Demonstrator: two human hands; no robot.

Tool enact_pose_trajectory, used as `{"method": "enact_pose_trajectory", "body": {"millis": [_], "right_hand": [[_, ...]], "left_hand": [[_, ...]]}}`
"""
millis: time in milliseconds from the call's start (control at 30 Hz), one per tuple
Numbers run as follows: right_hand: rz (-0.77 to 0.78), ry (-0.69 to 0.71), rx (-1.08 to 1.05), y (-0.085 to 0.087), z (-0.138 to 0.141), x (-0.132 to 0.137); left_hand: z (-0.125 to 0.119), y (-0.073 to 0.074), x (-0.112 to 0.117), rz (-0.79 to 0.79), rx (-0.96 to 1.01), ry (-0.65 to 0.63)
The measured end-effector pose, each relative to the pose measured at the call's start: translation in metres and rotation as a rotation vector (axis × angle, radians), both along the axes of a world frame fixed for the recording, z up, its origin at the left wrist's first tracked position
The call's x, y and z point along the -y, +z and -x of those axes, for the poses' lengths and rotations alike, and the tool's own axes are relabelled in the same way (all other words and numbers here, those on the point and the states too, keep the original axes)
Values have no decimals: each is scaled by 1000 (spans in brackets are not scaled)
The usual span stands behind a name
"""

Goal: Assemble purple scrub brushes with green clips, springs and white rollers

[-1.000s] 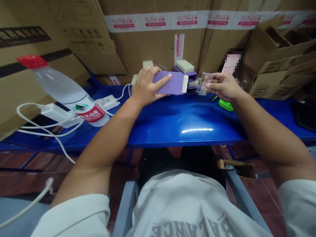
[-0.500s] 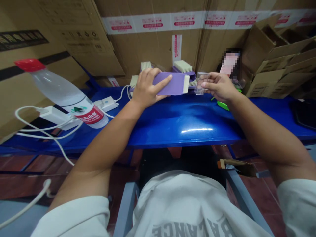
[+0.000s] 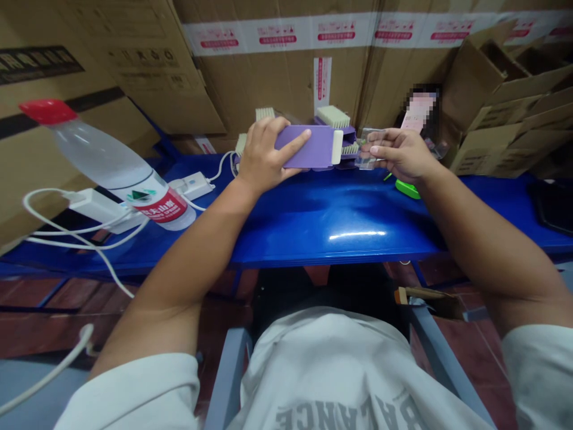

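Observation:
My left hand (image 3: 264,156) grips a flat purple box (image 3: 308,147) with a cream end flap, holding it just above the blue table (image 3: 313,221). My right hand (image 3: 400,154) pinches a small clear plastic piece (image 3: 367,149) right beside the box's flap end. Behind the box lie purple brushes with cream bristles (image 3: 333,117), stacked against the cardboard wall.
A water bottle with a red cap (image 3: 102,164) lies tilted at the left over white chargers and cables (image 3: 96,209). A green object (image 3: 407,189) sits under my right wrist. Cardboard boxes (image 3: 496,89) line the back and right. A dark item (image 3: 553,206) rests at the far right.
Both hands have stayed almost in place; the box and the clear piece have shifted only slightly, with the clear piece still close to the box's flap end.

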State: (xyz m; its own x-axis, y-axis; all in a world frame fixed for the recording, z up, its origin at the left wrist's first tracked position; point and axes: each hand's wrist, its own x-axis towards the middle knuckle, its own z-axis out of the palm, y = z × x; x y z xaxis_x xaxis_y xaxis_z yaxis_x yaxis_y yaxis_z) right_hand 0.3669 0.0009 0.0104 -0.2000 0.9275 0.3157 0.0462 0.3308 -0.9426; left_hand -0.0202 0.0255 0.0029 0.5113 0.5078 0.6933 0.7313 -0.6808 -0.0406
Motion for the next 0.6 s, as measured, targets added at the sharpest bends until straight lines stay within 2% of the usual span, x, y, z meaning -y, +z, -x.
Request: {"method": "enact_pose_trajectory", "body": {"millis": [133,367,600], "right_hand": [[16,5,-10,0,9,4],[30,84,1,-11,43,10],[49,86,1,-14,41,8]], "left_hand": [[-8,1,10,-8,13,16],[-34,-6,15,49,-45,-82],[-35,-9,17,45,-42,-64]]}}
